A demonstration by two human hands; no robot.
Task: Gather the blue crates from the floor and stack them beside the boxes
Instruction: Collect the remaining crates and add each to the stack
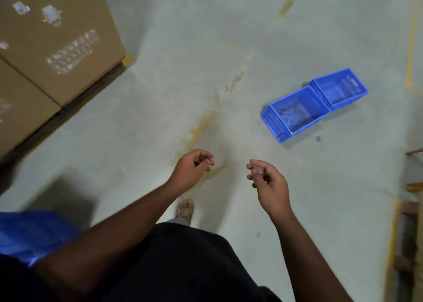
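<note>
Blue crates [313, 105] lie beyond right hand [269, 182]; both hands empty.

The grey concrete floor [229, 38], streaked with worn yellow paint, carried two blue crates [313, 105] touching end to end, ahead and right of the right hand [267, 182]. Stacked cardboard boxes [52, 50] stood far left of the left hand [192, 171].

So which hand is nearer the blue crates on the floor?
Right. The right hand hangs below and left of the blue crates, apart from them; the left hand is farther left. Neither holds anything.
</note>
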